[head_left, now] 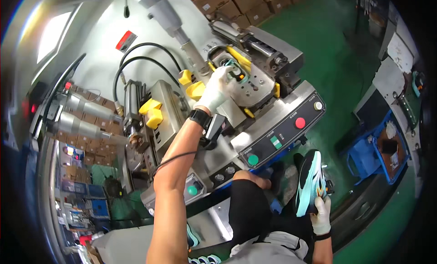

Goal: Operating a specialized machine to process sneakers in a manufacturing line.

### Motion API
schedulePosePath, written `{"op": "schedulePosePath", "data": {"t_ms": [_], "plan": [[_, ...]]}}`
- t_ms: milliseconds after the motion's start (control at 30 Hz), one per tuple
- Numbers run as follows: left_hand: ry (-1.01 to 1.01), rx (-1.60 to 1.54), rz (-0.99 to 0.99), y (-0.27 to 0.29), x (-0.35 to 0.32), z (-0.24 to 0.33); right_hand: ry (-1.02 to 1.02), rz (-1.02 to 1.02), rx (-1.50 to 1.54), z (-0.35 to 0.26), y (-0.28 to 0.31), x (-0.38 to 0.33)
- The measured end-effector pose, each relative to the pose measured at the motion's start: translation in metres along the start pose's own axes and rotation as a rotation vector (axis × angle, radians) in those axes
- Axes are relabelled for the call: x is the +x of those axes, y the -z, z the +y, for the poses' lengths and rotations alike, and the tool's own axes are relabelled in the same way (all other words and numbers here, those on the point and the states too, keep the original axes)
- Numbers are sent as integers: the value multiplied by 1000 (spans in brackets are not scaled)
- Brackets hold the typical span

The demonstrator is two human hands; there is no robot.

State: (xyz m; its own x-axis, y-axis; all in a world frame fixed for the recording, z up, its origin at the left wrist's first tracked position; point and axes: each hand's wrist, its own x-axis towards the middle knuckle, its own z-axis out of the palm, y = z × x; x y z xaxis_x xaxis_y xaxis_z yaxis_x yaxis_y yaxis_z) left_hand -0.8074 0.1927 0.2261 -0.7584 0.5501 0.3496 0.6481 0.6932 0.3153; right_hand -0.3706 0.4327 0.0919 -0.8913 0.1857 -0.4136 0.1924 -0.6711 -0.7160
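Observation:
My left hand (219,85), in a white glove, reaches forward into the press machine. Its fingers close on a teal and black shoe (241,78) with an orange accent, set in the metal fixture between yellow pads (239,59). The hand covers part of this shoe. At the lower right, my right hand (322,215), also gloved, grips a second teal, white and black sports shoe (310,184) near one end. That shoe is held upright beside my leg, apart from the machine. A black strap and a boxy device (215,129) with a cable sit on my left wrist.
A sloping control panel (287,125) with red and green buttons faces me. More yellow pads (152,112) and metal cylinders stand at left. Further shoes (193,236) lie by my lap. A blue crate (391,150) is at right; cardboard boxes (248,4) are stacked behind.

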Motion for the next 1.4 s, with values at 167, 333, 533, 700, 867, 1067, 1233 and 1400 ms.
{"op": "schedulePosePath", "data": {"t_ms": [167, 333, 533, 700, 867, 1067, 1233, 1400], "plan": [[49, 165, 9, -64, 74, -114, 11, 274, -18, 30, 45, 19], [250, 211, -148, -71, 111, -102, -56, 414, -22, 5, 39, 31], [99, 175, 91, -24, 94, -65, 81, 253, -142, 7, 25, 58], [-123, -16, 399, 56, -2, 27, 359, 82, -302, -5, 4, 97], [-163, -285, 199, 80, -168, 90, 496, -61, -628, -102, -118, 162], [280, -557, -258, 29, -351, 114, 387, -418, -1065, -173, -305, 304], [384, -556, -297, -6, -431, 119, 605, -228, -1889, -90, -370, 431], [489, -593, -171, -4, -438, 106, 624, -159, -1900, -59, -373, 468]]}}
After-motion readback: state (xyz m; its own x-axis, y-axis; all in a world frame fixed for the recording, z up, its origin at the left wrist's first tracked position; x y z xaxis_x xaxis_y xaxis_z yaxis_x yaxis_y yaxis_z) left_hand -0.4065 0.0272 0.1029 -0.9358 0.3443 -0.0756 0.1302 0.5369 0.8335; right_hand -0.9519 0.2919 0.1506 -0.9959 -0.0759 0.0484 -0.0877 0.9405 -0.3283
